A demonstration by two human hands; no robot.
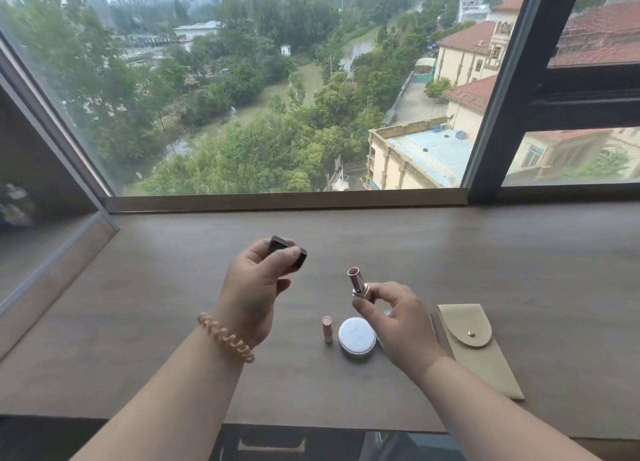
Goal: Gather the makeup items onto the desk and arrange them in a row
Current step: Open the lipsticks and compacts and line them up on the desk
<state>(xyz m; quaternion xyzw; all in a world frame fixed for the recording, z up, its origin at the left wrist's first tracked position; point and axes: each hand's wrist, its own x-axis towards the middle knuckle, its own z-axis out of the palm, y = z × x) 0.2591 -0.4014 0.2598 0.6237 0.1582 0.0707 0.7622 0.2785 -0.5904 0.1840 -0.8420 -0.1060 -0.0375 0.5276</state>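
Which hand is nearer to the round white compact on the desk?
Right. The right hand, holding an open lipstick, hovers just beside and above the round white compact. The left hand, holding the dark cap, is farther left.

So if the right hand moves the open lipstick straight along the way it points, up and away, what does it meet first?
The way looks free. The right hand aims the lipstick over bare desk toward the window; depth is uncertain.

Both hands raised, left (254, 284) and right (398, 325), fingers curled closed, forearms extended forward.
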